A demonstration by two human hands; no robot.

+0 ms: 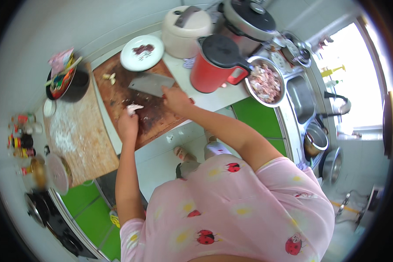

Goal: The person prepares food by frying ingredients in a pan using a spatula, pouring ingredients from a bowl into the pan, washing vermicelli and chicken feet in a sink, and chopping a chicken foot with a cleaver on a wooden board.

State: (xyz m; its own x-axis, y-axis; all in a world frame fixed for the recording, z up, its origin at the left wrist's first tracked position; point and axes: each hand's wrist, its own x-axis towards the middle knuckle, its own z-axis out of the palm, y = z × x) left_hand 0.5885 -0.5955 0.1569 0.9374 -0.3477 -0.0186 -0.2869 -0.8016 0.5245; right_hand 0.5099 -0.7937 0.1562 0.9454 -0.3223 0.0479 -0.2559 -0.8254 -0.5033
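My right hand [176, 100] grips a cleaver [150, 84], whose broad blade lies low over the dark wooden cutting board [114, 95] and points left. In my left hand [128, 126] is a small pale piece of meat [134, 108], held by the fingertips at the board's front left part. Small pale scraps lie between that hand and the blade. Farther back on the board are several peeled garlic cloves [110, 78]. A white plate [131, 59] with dark red bits on it stands on the board's far edge.
A red electric kettle [206, 72] and a cream-coloured cooker [185, 36] stand right of the board. Beyond the kettle is a metal bowl of chopped raw meat [265, 83], near the sink [301, 95]. To the left lies a floured wooden board [88, 137] with a dark pot [75, 85] behind.
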